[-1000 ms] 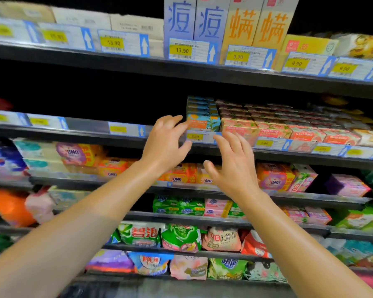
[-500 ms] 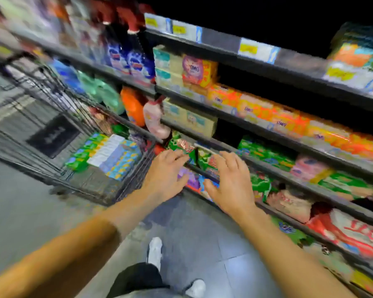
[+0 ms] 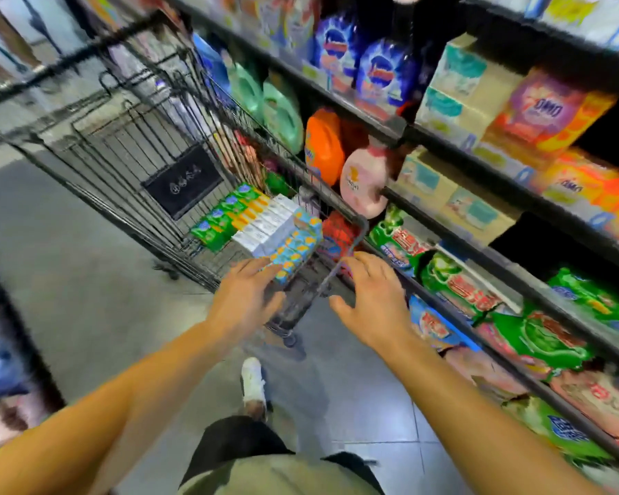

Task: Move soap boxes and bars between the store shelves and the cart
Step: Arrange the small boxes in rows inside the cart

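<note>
Where the wire cart (image 3: 129,148) narrows at its near corner, soap boxes (image 3: 261,223) lie in packed rows on its floor: green, orange-and-white, then blue with orange marks. Its right rim runs just beside the store shelves (image 3: 454,241); open floor (image 3: 86,273) lies on its left. Both hands are empty, fingers spread. The left hand (image 3: 245,301) hovers at the blue boxes, perhaps touching them, though blur hides it. The right hand (image 3: 370,298) hovers above the cart's rim.

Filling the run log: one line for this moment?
left hand: open | right hand: open | both over cart | soap boxes inside
</note>
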`<state>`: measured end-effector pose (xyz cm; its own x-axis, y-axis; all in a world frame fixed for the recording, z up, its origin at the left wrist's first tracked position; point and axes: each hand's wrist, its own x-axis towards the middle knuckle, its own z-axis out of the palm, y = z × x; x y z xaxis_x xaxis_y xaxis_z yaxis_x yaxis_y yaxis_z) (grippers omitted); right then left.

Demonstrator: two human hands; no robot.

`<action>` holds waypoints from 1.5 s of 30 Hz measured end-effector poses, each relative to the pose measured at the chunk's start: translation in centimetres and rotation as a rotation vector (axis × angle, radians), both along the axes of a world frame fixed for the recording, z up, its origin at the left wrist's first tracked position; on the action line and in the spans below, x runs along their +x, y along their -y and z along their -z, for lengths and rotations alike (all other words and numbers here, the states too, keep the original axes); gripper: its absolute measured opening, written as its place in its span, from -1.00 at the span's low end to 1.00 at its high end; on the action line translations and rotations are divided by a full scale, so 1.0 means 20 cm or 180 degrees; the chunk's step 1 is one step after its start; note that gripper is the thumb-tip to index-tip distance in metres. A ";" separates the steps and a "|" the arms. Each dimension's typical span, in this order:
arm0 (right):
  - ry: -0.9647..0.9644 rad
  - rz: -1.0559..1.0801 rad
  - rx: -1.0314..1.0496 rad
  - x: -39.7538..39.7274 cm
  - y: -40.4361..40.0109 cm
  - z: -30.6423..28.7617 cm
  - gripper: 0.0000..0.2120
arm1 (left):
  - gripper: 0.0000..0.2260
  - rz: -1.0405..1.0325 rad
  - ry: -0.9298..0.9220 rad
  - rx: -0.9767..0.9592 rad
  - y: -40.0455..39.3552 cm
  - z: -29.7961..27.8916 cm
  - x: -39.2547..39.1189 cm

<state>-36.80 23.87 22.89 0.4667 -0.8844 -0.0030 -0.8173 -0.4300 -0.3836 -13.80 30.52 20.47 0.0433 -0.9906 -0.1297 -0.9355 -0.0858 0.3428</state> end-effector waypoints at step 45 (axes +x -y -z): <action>-0.0833 0.0269 0.0338 0.86 1.26 1.51 -0.31 | -0.40 0.0608 -0.0399 0.1059 0.84 1.63 0.60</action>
<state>-19.61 -1.29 -7.27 0.3625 -0.9085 -0.2081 -0.9256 -0.3249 -0.1941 -1.70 13.64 -12.04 -0.1741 -0.8823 -0.4373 -0.8981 -0.0399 0.4380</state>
